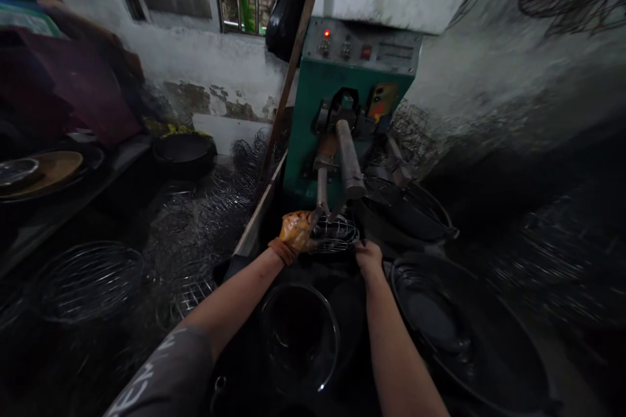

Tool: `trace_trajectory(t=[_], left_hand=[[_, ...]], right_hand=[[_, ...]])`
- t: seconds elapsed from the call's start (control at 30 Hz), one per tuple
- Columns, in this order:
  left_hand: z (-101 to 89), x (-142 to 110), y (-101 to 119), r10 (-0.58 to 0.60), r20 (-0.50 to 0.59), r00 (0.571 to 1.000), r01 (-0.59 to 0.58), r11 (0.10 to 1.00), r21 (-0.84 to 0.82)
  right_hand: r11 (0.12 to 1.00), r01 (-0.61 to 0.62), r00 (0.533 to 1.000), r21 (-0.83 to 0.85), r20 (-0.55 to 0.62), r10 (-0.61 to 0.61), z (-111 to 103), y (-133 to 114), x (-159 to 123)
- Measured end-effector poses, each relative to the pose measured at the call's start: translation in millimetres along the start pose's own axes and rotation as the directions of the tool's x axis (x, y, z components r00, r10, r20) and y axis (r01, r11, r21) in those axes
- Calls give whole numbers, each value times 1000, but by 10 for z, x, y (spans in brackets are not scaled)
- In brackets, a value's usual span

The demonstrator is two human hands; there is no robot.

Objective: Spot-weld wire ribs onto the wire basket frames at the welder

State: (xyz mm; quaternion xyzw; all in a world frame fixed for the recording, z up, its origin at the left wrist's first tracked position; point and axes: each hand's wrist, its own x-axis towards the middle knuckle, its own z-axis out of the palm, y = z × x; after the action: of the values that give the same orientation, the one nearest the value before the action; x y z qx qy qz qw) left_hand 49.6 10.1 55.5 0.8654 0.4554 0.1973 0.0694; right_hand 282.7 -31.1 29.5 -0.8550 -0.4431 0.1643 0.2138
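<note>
The wire basket (337, 246) is held up between the hands, just below the working arms of a green machine (306, 111). The left hand (295, 231), in a stained orange glove, is closed on the basket's left side. The right hand (369, 257), bare, pinches the right edge of its rim between thumb and fingers. The hands are apart from each other, with the basket spanning the gap. Whether the gloved fingers also grip a separate piece cannot be told.

A thick cylindrical arm (349, 159) projects from the machine's front above the basket; a thinner rod (322, 190) slants down beside the glove. Along the machine's top edge runs a control panel (359, 49) with a red light (327, 33) lit near its left corner. A phone-like object (382, 101) is by the right edge of the machine's front.

Below the forearms lies a thin metal ring (336, 339). A large dark basin (518, 345) stands to the right of the right forearm. To the left, tangled wire frames (215, 199) are heaped on the floor, with a round wire grid (88, 280) nearer the viewer. At far left, a surface (117, 166) carries a round wooden tray (63, 169); a black basin (183, 146) stands past its far corner.
</note>
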Motion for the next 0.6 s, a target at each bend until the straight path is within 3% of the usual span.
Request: trace_trajectory(t=[0.43, 0.6], left_hand=[[-66, 83, 63, 16, 54, 998, -18, 999, 49], [28, -194, -106, 1, -142, 990, -12, 997, -80]], right_hand=[[999, -45, 998, -31, 49, 46, 108, -13, 69], [998, -42, 998, -53, 52, 45, 1, 10, 7]])
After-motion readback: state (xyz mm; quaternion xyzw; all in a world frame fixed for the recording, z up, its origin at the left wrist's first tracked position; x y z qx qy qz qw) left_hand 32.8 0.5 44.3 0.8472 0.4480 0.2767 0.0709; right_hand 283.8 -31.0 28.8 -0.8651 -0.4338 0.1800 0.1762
